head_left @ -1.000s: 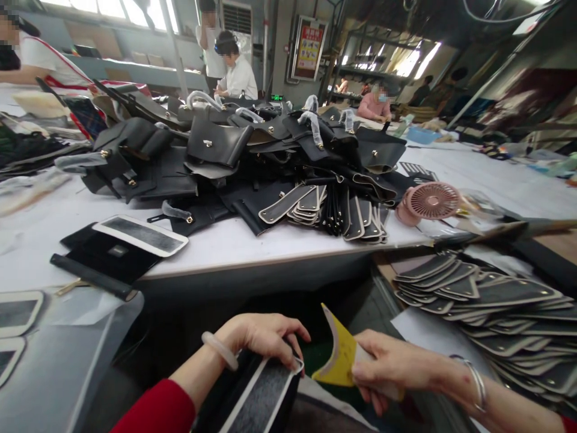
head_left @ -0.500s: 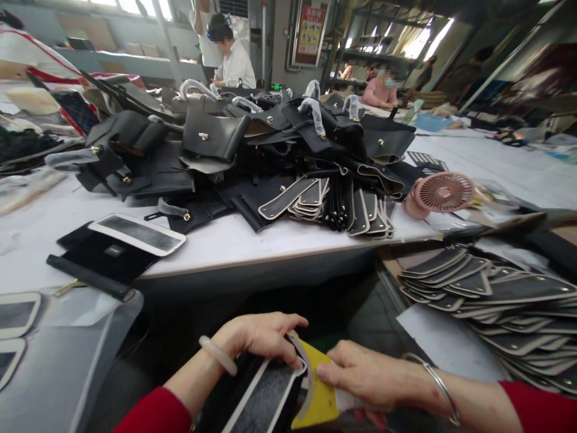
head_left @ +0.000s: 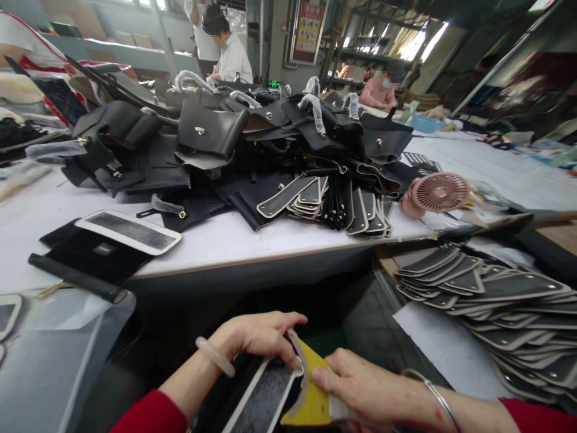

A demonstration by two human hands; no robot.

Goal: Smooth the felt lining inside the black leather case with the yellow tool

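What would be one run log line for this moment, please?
left hand: holds grey panel | right hand: presses yellow scraper to panel edge | near: pink fan, black bags

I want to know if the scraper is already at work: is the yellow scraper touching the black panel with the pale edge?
Touching. The head view shows the yellow scraper pressed against the black panel at its pale end edge.

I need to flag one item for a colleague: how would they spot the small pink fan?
Start at the big heap of black leather bag parts on the white worktable. Follow the heap to its right end near the table edge. There lies the small round pink fan, the only pink, grilled thing among flat black pieces.
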